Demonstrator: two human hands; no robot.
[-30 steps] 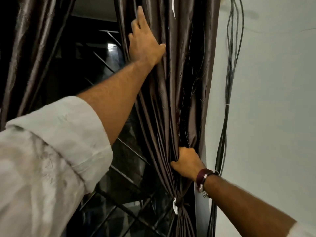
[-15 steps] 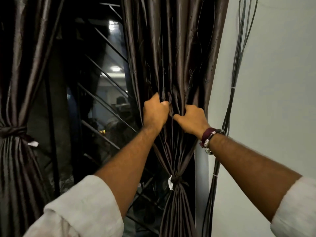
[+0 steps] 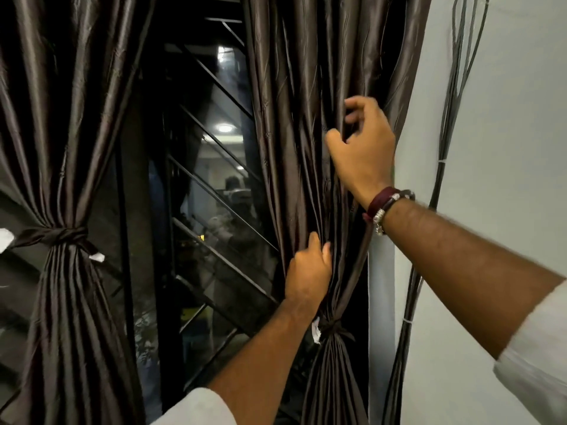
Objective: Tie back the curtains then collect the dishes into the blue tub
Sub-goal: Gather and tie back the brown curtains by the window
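At far left the left curtain (image 3: 66, 179) hangs cinched by its knotted tie-back (image 3: 58, 234). Right of the barred window (image 3: 211, 191), the left hand (image 3: 308, 273) grips the right curtain (image 3: 294, 102) folds just above its tie (image 3: 333, 328). Higher up, the right hand (image 3: 363, 151) pinches a fold, fingers curled. Cables (image 3: 441, 179) run down the wall (image 3: 506, 118).

Both hands on the right curtain (image 3: 294, 124), above its tie (image 3: 333, 328).
Left hand (image 3: 308, 271) grips folds; right hand (image 3: 363, 148) pinches a pleat higher up.
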